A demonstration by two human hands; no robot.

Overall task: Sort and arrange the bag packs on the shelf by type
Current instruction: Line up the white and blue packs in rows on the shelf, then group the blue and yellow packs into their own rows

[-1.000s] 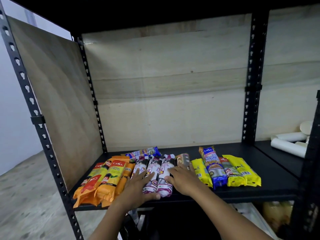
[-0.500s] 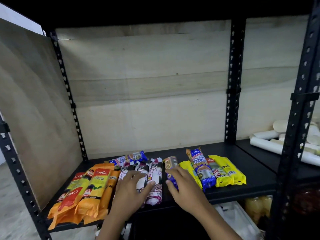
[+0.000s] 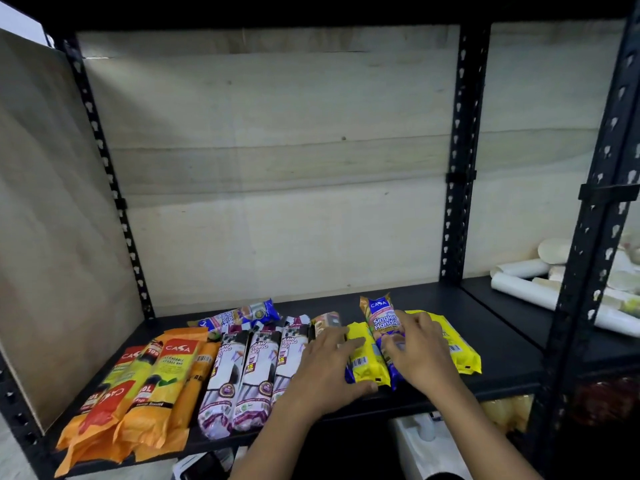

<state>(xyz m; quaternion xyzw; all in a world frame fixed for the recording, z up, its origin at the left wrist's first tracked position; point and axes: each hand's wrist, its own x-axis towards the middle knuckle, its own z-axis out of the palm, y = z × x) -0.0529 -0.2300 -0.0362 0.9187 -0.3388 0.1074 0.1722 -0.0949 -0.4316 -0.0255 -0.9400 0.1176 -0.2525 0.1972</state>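
1. My left hand [image 3: 325,368] lies flat, fingers spread, across a yellow pack [image 3: 363,358] on the black shelf [image 3: 502,344].
2. My right hand [image 3: 420,351] has fingers curled around the blue Singlet Handle pack [image 3: 381,320]; grip tightness unclear.
3. Orange packs [image 3: 152,382] sit far left, white drawstring packs [image 3: 242,372] beside them.
4. Another blue pack [image 3: 242,315] lies crosswise behind.

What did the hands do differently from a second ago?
Both hands slid right. The left hand left the white drawstring packs and now lies on a yellow pack. The right hand moved onto the blue Singlet Handle pack. The orange packs and the white packs stayed put.
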